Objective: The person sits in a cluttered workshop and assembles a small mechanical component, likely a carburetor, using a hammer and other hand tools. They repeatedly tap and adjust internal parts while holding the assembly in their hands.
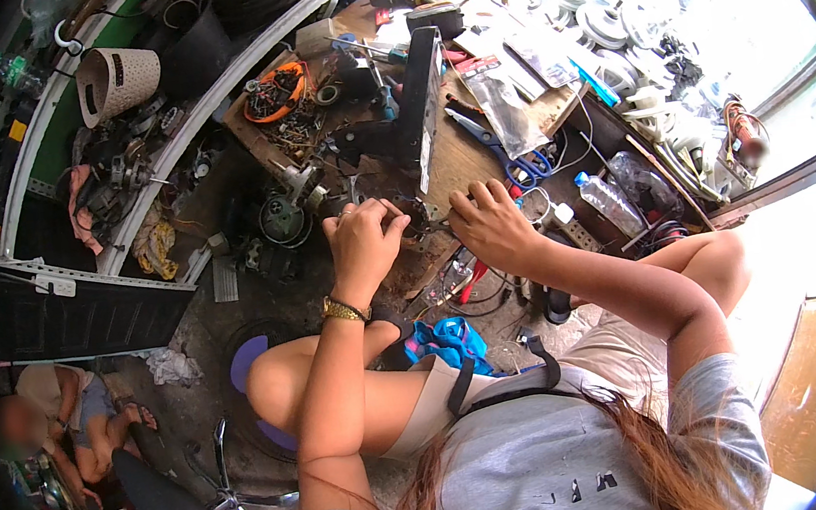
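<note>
Both hands are at the near edge of a cluttered wooden workbench (455,179). My left hand (365,245), with a gold watch (342,310) on its wrist, has its fingers bent and pinched together; whatever is in them is too small to make out. My right hand (493,227) is beside it, its fingers curled downward, their tips partly hidden. A small dark part with thin wires (414,222) lies between the hands. Just beyond stands a black L-shaped housing (423,102) with a tall panel. Blue-handled pliers (477,131) lie past my right hand.
An orange bowl of small hardware (275,93) sits at the bench's far left. A green-grey motor (286,216) is left of my hands. A plastic bottle (610,204) and a power strip (582,238) are at right. Another person (94,412) sits at the far left.
</note>
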Available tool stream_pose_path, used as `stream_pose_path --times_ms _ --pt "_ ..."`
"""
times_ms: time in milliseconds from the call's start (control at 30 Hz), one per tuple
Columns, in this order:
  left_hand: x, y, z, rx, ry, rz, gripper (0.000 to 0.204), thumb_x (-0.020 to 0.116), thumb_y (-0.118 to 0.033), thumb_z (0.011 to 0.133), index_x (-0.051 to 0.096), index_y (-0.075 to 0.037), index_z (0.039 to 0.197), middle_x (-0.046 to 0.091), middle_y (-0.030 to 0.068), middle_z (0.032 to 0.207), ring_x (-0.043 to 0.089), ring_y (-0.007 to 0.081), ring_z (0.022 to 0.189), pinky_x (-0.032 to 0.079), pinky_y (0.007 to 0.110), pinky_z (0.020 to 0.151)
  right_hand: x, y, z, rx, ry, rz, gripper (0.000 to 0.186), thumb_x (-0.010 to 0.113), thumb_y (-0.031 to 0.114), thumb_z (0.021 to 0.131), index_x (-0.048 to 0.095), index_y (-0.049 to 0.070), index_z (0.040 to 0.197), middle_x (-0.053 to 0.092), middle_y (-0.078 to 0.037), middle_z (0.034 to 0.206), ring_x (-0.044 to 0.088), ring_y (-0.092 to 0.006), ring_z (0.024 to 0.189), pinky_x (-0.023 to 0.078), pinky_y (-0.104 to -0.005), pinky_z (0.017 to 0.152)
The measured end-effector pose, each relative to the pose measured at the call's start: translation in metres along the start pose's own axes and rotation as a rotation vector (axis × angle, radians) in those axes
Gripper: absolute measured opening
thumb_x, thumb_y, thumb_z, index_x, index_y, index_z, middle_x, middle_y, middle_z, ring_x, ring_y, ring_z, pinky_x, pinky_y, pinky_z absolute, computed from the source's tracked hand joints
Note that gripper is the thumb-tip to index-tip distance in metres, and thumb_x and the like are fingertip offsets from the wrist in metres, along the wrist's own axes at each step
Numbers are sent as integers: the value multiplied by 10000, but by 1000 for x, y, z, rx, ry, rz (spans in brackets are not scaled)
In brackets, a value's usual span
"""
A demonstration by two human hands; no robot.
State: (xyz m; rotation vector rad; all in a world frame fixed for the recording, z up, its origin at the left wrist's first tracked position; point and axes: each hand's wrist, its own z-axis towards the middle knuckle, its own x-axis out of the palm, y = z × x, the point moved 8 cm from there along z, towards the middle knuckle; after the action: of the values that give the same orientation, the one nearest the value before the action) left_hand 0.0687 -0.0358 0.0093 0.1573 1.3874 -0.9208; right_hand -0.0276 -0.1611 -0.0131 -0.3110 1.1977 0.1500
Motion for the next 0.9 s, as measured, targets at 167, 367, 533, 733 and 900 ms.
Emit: stream_pose_path --times_ms 167,367,533,733,900 --pt "1 -2 1 4 10 -10 181 721 -305 846 716 -126 816 701 39 842 611 260 859 365 422 782 3 7 -5 24 -28 -43 180 595 246 819 684 127 920 534 -45 1030 487 -230 1049 399 -390 845" --pt "3 -8 0 45 32 -25 170 726 -295 838 716 -127 820 702 38 845 614 262 874 365 424 786 13 9 1 27 86 37 192 594 247 834 654 108 952 552 -51 987 547 -221 958 408 -381 777" --pt "1 -12 -3 65 45 -17 160 732 -285 831 709 -128 812 701 36 842 614 259 881 364 422 781 10 -7 11 168 84 228 207 593 248 847 636 89 973 598 -86 885 637 -258 779 467 -389 634" --pt "0 -15 -3 80 8 9 163 730 -285 834 700 -126 810 695 41 833 612 262 865 366 417 775 26 -9 14 71 66 249 251 607 267 824 641 78 985 636 -113 855 676 -300 698 505 -416 539" --pt "5 -12 2 47 42 67 135 663 -266 889 665 -131 876 672 57 809 611 274 872 372 437 798 41 -15 18 92 265 421 343 643 390 848 644 82 998 676 -155 860 697 -328 767 526 -450 595"
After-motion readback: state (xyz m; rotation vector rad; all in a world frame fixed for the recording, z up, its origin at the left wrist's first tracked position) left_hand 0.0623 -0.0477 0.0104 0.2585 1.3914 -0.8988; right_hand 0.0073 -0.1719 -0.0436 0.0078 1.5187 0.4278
